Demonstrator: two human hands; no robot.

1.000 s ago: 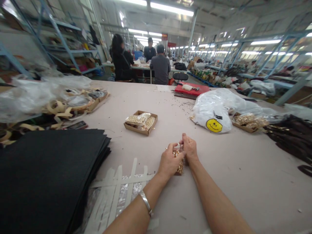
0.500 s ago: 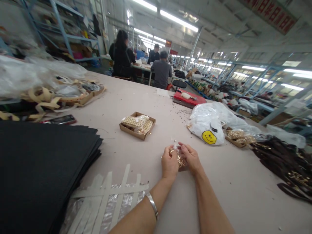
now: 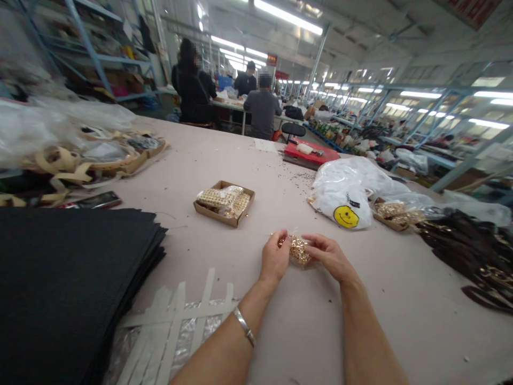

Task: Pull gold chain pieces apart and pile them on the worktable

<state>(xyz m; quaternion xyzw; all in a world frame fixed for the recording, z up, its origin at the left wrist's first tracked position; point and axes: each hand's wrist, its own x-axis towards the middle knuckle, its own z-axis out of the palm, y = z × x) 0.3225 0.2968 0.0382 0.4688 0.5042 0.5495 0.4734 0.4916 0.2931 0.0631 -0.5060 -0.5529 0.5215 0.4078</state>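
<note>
A small clear plastic bag (image 3: 299, 250) full of shiny gold-coloured metal pieces lies on the table between my hands. My left hand (image 3: 276, 255) grips its left side, thumb and fingers closed on the plastic. At the bag's right edge is my right hand (image 3: 326, 255), its fingers bent and touching the plastic, with thumb and index apart. Farther off, to the left of my hands, stands a shallow cardboard box (image 3: 224, 204) with bags of gold-coloured pieces in it.
A stack of black sheets (image 3: 72, 278) covers the near left, beside pale strips on plastic (image 3: 172, 326). A white bag with a smiley (image 3: 345, 216) lies right, near dark straps (image 3: 468, 256). Behind are a red case (image 3: 310, 152) and several people at another table.
My hands have moved slightly apart. The right hand has shifted right and opened somewhat, and more of the bag shows between them, lying flatter. The view has tilted slightly.
</note>
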